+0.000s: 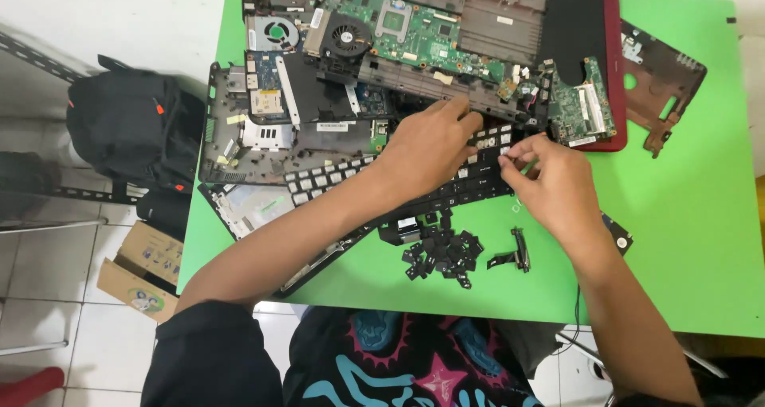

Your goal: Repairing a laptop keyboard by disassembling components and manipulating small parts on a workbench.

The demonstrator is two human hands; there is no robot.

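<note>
left hand (430,148) flat, palm down, pressing laptop keyboard (398,185); right hand (550,180) fingertips pinched at a key, grip contents too small to tell; keyboard middle hidden under forearm.

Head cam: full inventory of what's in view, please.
table: one, green, under everything
keyboard: one, black, many keys gone, centre
loose keycaps: a pile, black, near table edge
circuit boards: several, green, top
cooling fans: two, top left
laptop shell: one, red-edged, top right
bracket panel: one, dark brown, far right
backpack: one, black, floor left
cardboard box: one, floor
left hand: flat on keyboard
right hand: fingertips pinching at a key
</note>
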